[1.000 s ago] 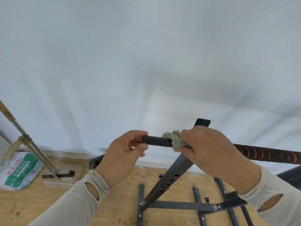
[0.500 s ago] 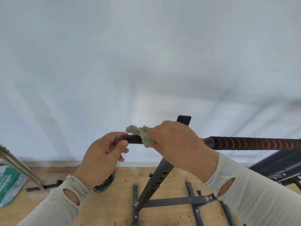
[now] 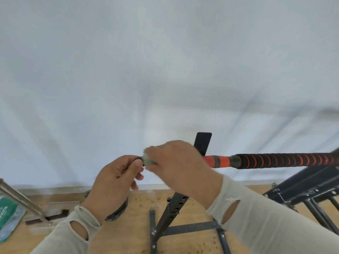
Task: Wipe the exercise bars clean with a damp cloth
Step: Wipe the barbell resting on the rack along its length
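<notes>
a: where is the horizontal black-and-red ribbed exercise bar (image 3: 275, 160) sitting?

b: it is running from frame centre to the right edge, above the black perforated steel upright (image 3: 174, 208).

a: and the hands?

b: the right hand (image 3: 176, 162) is clamping a pale green fuzzy cloth (image 3: 149, 159) around the bar's left tip; the left hand (image 3: 117, 178) is pinching that black tip, fingers closed on it.

a: lower left?

b: a green-and-white plastic bag (image 3: 9, 217) is lying on the wooden floor (image 3: 128, 241).

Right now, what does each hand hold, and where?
Left hand pinches the bar's black end tip. Right hand presses the cloth around the bar beside it.
</notes>
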Available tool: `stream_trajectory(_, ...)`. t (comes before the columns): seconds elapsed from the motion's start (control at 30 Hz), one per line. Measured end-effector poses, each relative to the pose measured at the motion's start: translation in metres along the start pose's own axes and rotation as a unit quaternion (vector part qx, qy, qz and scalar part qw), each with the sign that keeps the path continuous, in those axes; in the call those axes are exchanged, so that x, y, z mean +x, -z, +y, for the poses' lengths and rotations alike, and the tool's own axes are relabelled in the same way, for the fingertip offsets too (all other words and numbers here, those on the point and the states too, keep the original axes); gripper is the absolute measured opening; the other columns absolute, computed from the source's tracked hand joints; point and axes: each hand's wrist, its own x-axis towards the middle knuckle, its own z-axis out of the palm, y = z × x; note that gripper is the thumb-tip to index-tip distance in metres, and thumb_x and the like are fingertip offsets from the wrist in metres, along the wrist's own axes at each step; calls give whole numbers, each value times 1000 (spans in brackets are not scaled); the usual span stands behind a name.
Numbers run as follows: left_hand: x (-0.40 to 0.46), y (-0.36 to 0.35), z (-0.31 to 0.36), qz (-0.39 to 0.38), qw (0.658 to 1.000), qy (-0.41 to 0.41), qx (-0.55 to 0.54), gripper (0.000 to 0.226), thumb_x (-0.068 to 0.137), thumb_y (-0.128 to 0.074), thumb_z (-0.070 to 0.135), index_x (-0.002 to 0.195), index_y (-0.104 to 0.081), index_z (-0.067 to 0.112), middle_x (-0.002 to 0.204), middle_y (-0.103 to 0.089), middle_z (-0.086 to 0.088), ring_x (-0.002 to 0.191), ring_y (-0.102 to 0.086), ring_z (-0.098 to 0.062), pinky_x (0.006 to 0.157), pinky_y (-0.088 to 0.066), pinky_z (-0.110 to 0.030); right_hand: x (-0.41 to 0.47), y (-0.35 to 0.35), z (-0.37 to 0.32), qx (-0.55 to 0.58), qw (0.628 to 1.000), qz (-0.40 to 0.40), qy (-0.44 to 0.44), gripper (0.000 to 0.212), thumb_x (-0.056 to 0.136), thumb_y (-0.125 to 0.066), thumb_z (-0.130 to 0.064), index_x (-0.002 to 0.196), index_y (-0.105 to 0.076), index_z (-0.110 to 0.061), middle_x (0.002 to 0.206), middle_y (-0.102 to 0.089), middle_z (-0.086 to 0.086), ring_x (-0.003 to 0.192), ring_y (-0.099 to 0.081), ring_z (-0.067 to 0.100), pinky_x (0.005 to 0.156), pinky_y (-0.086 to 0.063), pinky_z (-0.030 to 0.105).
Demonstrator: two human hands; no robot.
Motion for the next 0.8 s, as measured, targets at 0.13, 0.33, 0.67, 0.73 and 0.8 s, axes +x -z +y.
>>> stream_trajectory(0.13, -1, 3, 0, 5, 1000, 8, -4, 27, 99, -52, 37, 89, -73, 23, 76, -73, 2, 57, -66, -19, 62, -52, -20, -1, -16, -12, 71, 996, 56, -19, 20, 85, -71, -15, 90, -52, -18, 67, -57, -5, 59, -50, 21, 54, -44, 35)
stream_trajectory(0.33, -4, 0, 3, 21, 1000, 18, -6, 22, 100, -53, 37, 92, -71, 26, 78, -73, 3, 55, -65, -19, 68, -49, -32, -41, 13, -2, -33, 998, -35, -41, 16, 86, -53, -4, 93, -63, -14, 85, -69, 6, 77, -62, 27, 81, -56, 46)
stream_trajectory(0.67, -13, -1, 15, 32, 998, 45, 17, 14, 99, -55, 37, 106, -66, 34, 92, -75, 7, 72, -71, -15, 78, -55, -38, -94, 37, -34, 157, 970, 0, -183, 18, 94, -59, -39, 85, -48, -28, 70, -51, -12, 68, -48, 11, 61, -38, 19)
stream_trajectory(0.73, -21, -5, 22, 56, 996, 49, 38, 21, 97, -57, 38, 118, -59, 37, 114, -68, 13, 91, -67, -6, 76, -48, -27, -105, 47, -34, 303, 918, -6, -255, 22, 96, -56, -50, 91, -49, -30, 77, -55, -11, 74, -52, 10, 65, -39, 18)
stream_trajectory(0.8, -36, -13, 33, 120, 991, 25, 56, 28, 95, -60, 37, 123, -56, 36, 121, -62, 13, 96, -61, -1, 73, -42, -18, -115, 55, -31, 412, 863, 18, -292, 20, 95, -61, -50, 91, -54, -32, 84, -64, -9, 78, -59, 7, 71, -48, 20)
